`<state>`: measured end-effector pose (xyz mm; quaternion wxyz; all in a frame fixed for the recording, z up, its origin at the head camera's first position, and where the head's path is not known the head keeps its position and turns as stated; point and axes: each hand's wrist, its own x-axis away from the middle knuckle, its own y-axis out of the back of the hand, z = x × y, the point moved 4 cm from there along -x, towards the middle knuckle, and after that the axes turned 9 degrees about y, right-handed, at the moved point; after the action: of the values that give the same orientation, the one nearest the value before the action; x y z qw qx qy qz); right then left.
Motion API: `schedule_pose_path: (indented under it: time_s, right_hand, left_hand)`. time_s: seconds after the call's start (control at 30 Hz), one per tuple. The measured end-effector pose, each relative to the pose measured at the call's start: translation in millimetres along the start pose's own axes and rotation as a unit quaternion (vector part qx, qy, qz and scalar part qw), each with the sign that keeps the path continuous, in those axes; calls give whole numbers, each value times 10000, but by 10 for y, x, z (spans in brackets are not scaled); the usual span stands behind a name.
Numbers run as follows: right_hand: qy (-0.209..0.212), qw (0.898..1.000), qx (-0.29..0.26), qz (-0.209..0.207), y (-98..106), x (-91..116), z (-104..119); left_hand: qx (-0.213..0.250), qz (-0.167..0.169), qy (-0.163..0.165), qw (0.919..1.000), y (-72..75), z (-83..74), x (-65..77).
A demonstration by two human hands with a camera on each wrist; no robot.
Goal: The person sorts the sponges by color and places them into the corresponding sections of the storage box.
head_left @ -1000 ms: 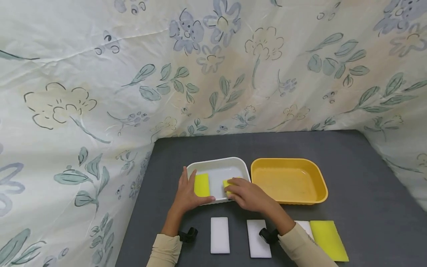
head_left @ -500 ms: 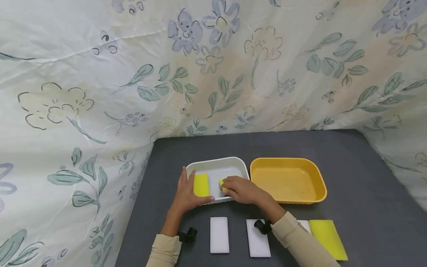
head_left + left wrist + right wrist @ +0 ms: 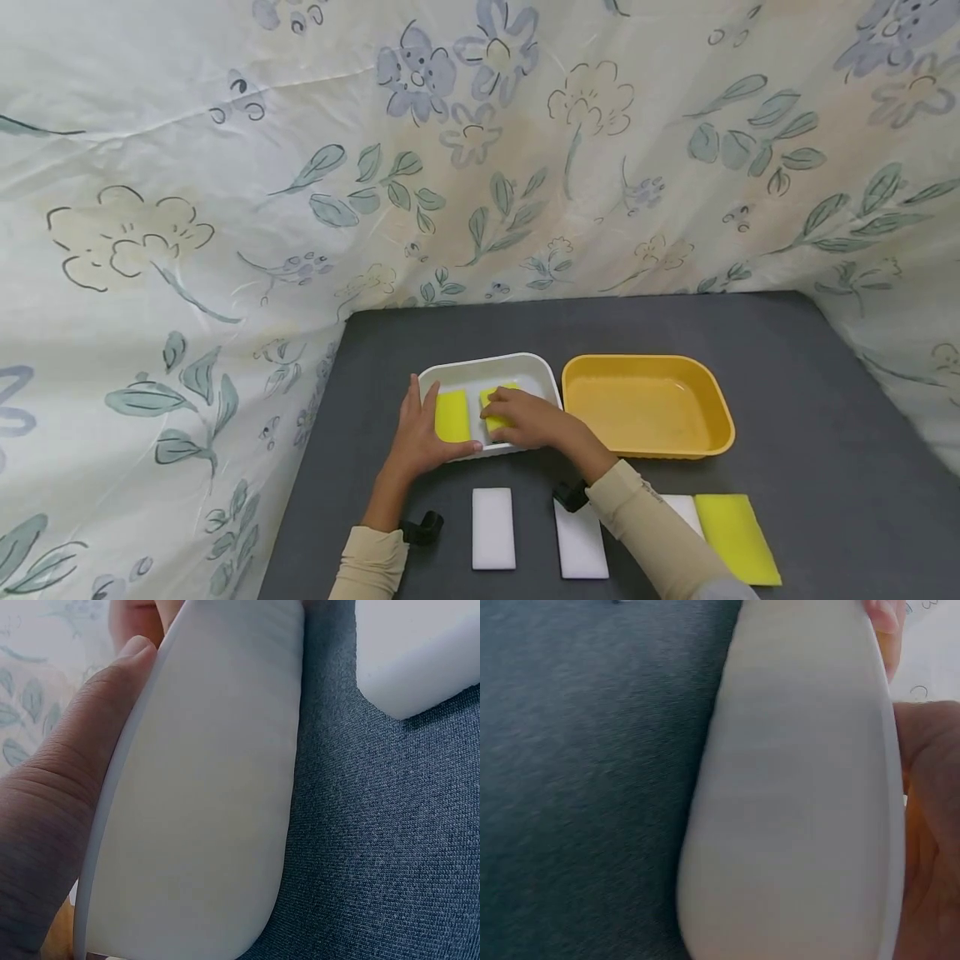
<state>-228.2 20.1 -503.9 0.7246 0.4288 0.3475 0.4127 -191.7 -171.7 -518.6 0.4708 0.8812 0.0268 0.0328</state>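
Observation:
In the head view, a white tray point(image 3: 517, 360) stands on the dark cloth. My left hand point(image 3: 422, 433) rests at its left end, fingers straight over the rim and thumb along the front edge. Next to that hand, one yellow sponge point(image 3: 452, 417) lies flat inside the tray. With curled fingers my right hand point(image 3: 528, 419) holds a second yellow sponge point(image 3: 504, 390) in the tray, right of the first and a small gap away. The hand covers part of that sponge. Both wrist views mostly show the tray's outer wall point(image 3: 202, 787), with the left thumb point(image 3: 82, 735) along the rim.
A yellow tray point(image 3: 648, 360) stands close to the right of the white one. In front lie a white sponge point(image 3: 493, 529), another white sponge point(image 3: 581, 546) partly under the right forearm, and a third white sponge point(image 3: 684, 510) beside a yellow sponge point(image 3: 738, 537). Floral fabric point(image 3: 480, 208) hangs behind.
My right hand has moved left inside the white tray, bringing the second yellow sponge nearer to the first. More of that sponge shows now. The left hand has stayed in place.

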Motion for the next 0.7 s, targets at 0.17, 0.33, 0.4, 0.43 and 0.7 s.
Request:
schedule_pose_path:
  time_s: [0.17, 0.33, 0.4, 0.43, 0.7]
  right_hand:
    - [-358, 9989, -32, 297, -42, -66, -24]
    - [-432, 9982, 212, 364, -50, -148, -5]
    - [-460, 9982, 255, 299, -43, -178, 6]
    - [-470, 9982, 247, 261, -41, -190, 11]
    - [-631, 9978, 216, 24, -58, -243, 25]
  left_hand:
    - [6, -3, -59, 10000, -19, 9, -4]
    - [28, -25, -99, 9999, -11, 5, -6]
    - [21, -27, -102, 9999, -5, 2, -8]
    - [21, -15, -90, 10000, -4, 2, -7]
    - [-6, 36, 7, 10000, -3, 8, -2]
